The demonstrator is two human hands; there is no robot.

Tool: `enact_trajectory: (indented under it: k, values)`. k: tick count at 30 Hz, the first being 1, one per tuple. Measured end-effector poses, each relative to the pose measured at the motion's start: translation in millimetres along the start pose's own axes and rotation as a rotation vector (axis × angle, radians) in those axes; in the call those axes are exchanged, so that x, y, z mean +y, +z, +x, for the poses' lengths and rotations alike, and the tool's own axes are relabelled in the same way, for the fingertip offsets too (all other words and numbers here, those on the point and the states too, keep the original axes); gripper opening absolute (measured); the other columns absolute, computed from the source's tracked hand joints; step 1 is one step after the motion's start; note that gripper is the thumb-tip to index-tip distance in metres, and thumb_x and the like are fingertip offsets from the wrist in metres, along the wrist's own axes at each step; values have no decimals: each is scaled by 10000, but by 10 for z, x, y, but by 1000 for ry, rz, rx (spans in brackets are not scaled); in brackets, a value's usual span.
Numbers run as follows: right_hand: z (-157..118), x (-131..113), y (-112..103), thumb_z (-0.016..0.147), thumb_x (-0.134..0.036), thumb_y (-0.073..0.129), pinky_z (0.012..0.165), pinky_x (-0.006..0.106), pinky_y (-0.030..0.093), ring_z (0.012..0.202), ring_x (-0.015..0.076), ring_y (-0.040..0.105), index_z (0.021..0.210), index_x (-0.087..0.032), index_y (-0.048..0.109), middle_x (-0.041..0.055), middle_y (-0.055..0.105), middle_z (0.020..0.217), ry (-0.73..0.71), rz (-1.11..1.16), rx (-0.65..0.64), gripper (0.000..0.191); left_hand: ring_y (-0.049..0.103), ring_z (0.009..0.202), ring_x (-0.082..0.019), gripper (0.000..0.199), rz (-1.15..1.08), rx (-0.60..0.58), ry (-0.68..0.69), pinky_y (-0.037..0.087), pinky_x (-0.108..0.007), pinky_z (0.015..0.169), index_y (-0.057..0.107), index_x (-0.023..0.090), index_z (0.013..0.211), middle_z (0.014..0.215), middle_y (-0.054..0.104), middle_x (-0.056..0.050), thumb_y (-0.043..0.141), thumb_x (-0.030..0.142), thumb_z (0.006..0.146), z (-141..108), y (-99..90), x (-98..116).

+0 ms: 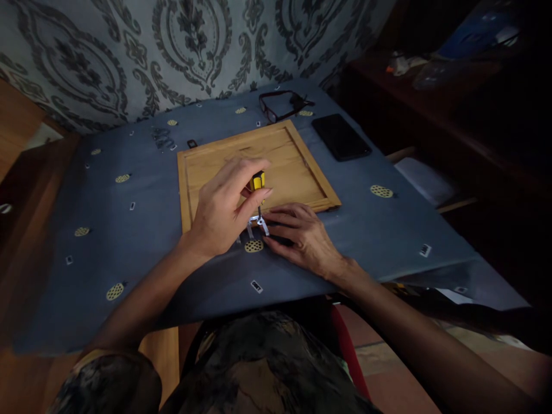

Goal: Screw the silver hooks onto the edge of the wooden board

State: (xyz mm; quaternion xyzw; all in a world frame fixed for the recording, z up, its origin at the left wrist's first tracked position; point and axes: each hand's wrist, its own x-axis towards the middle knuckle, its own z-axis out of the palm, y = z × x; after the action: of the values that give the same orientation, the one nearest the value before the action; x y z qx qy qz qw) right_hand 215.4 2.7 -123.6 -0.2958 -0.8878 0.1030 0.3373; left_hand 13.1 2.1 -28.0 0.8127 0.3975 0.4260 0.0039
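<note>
A wooden framed panel point(259, 155) lies on the blue patterned tablecloth. At its near edge is a small metal bracket point(260, 223). My left hand point(224, 204) is closed around a screwdriver with a yellow and black handle point(257, 180); it stands nearly upright, its shaft reaching down to the bracket. Close on the bracket's right side, my right hand point(302, 236) rests low at the panel's near edge, its fingertips by the metal. Whether those fingers pinch the bracket or only touch it is hard to make out.
Right of the panel lies a black phone point(341, 137). Eyeglasses point(280, 106) sit behind it. Small metal pieces point(161, 138) and a dark clip point(192, 144) lie at the back left. A patterned wall covering point(190, 46) borders the table's far edge.
</note>
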Motion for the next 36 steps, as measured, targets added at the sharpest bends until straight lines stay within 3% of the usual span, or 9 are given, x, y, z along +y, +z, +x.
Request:
enact_trajectory:
  k: [6, 16, 20, 23, 31, 36]
  values:
    - [14, -14, -14, 946, -310, 639, 966, 488, 500, 1116, 259, 660, 984, -273, 774, 19, 767, 1181, 23, 8, -10, 144, 695, 1010, -146, 257, 15, -5, 29, 610, -282, 910, 597, 163, 1165, 1072, 712, -28, 657, 119, 919, 8, -7, -4]
    - [2, 0, 0, 943, -302, 648, 972, 471, 488, 1123, 253, 649, 995, -249, 770, 33, 767, 1177, 2, 7, 5, 143, 696, 1034, -153, 269, 45, -75, 14, 611, -281, 902, 591, 197, 1205, 1119, 712, -24, 616, 135, 944, 14, -45, 13]
    - [5, -10, -12, 946, -294, 641, 971, 473, 484, 1127, 255, 644, 992, -239, 768, 44, 764, 1183, 3, 14, -3, 146, 707, 892, -122, 341, 20, -29, -25, 621, -250, 828, 559, 200, 1234, 1118, 707, -21, 667, 157, 914, -4, -13, -5]
    - [10, -14, -17, 951, -307, 631, 972, 474, 484, 1125, 251, 645, 989, -267, 768, 18, 762, 1192, 22, 16, -21, 148, 699, 827, -115, 282, 16, -11, -74, 623, -247, 781, 575, 195, 1161, 1017, 702, 0, 689, 195, 903, -17, 6, -25]
    - [6, -8, -2, 943, -301, 646, 977, 465, 487, 1136, 252, 647, 990, -258, 764, 28, 762, 1194, 24, 8, -17, 134, 699, 1079, -154, 297, -93, -136, -47, 601, -304, 944, 568, 206, 1252, 1201, 705, -35, 555, 134, 964, 3, -47, -30]
    - [14, -15, -14, 943, -304, 650, 969, 483, 496, 1121, 263, 661, 972, -253, 770, 35, 769, 1176, 9, 7, -2, 133, 691, 1024, -142, 274, -68, -132, -10, 598, -261, 872, 596, 194, 1221, 1137, 699, -34, 584, 138, 953, 29, -61, -10]
